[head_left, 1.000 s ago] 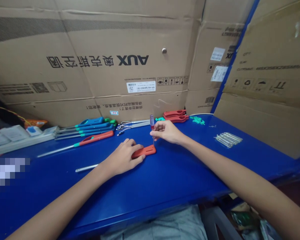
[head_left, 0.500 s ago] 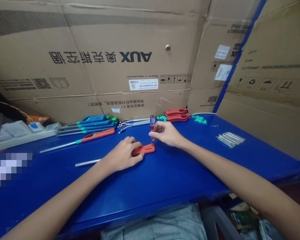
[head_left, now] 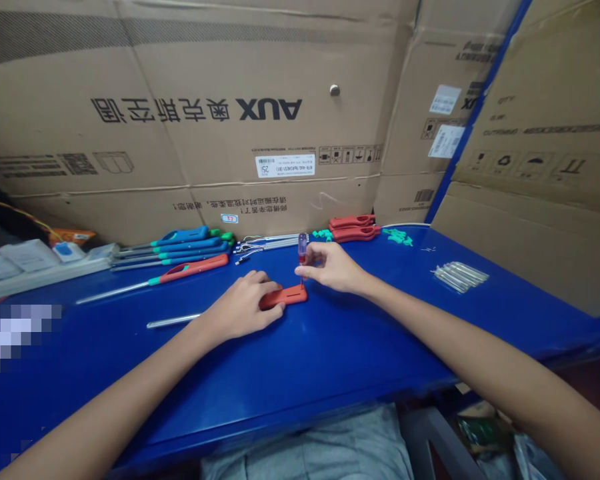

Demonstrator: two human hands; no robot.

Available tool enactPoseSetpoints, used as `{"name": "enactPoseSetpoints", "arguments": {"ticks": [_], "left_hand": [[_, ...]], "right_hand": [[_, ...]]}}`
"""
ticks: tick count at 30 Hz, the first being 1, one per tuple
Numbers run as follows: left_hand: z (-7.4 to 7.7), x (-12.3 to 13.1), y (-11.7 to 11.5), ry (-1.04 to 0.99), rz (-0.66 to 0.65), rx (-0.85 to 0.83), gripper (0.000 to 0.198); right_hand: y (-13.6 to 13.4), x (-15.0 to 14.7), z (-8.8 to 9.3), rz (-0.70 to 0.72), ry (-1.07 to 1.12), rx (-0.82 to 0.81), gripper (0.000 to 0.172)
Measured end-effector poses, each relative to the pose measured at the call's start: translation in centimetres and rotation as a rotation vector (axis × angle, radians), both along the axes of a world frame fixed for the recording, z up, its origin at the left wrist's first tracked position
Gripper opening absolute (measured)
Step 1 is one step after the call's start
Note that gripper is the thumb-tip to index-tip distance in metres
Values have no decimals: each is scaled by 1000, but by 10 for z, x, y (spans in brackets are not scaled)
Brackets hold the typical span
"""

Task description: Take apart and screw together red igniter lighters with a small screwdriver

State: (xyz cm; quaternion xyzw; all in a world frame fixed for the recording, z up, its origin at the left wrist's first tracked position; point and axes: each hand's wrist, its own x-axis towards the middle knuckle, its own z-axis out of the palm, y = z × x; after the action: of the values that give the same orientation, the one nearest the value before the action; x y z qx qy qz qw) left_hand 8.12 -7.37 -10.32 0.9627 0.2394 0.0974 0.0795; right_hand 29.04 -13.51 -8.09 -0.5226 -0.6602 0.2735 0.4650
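My left hand (head_left: pixel 247 303) is closed over a red long-necked lighter (head_left: pixel 289 295) lying flat on the blue table. The lighter's metal tube (head_left: pixel 173 321) sticks out to the left from under that hand. In my right hand (head_left: pixel 333 268) I hold a small screwdriver (head_left: pixel 302 248) upright, its clear purple and red handle pinched between the fingers. Its tip meets the right end of the lighter's handle. Any screw under the tip is too small to make out.
Left of centre lie several blue lighters (head_left: pixel 195 247) and a red one (head_left: pixel 195 268). Metal tubes with wires (head_left: pixel 275 243), red handle shells (head_left: pixel 355 232) and green pieces (head_left: pixel 399 237) line the back. Silvery tubes (head_left: pixel 460 275) lie right. Cardboard (head_left: pixel 230 60) walls the back; a power strip (head_left: pixel 50 270) stands left.
The whole view has shifted slightly. Both hands keep their places on the lighter and the screwdriver, with the screwdriver still upright at the lighter's end.
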Motion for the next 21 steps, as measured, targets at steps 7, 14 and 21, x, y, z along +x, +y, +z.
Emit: {"name": "enactPoseSetpoints", "arguments": {"ticks": [7, 14, 21], "left_hand": [[8, 17, 3, -114, -25, -94, 45], [-2, 58, 16, -476, -26, -970, 27], [-7, 50, 15, -540, 48, -1120, 50]], "right_hand": [[3, -3, -3, 18, 107, -69, 24], [1, 1, 0, 44, 81, -78, 16], [3, 5, -2, 69, -14, -27, 10]]}}
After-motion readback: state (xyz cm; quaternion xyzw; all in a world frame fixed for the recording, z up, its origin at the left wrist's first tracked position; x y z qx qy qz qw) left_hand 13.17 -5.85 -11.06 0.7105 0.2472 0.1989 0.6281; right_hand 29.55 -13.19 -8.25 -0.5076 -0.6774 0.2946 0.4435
